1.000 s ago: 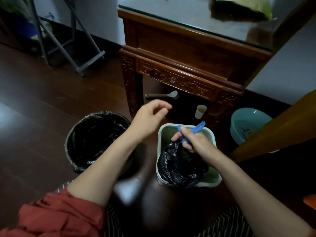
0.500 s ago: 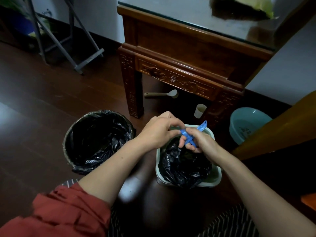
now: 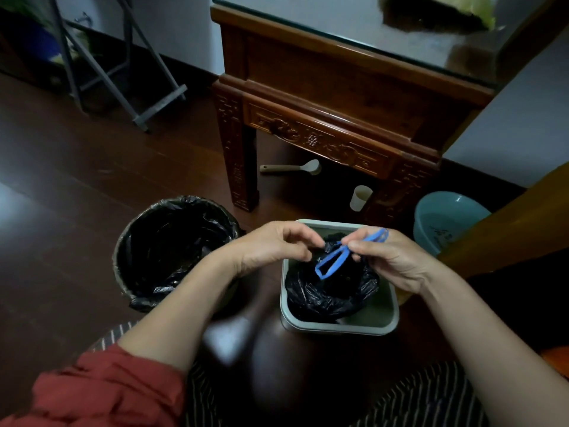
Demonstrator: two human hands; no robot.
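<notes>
Blue drawstring (image 3: 371, 239) drawn longer: flat loop pinched by right hand (image 3: 391, 260); left hand (image 3: 277, 245) curled at black bag (image 3: 329, 294), grip unclear.

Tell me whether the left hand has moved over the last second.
Yes. The left hand has come in from beyond the far left corner of the green bin to over its rim, beside the blue tie.

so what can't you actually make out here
Head view only:
1. Contents of the black bag: closed plastic hides them.
2. Whether the left hand pinches the bag's neck: its curled fingers cover it; the right hand plainly pinches the blue drawstring.
3. Teal basin: partly behind a wooden post.
4. Dark shape between the forearms: blurred.
</notes>
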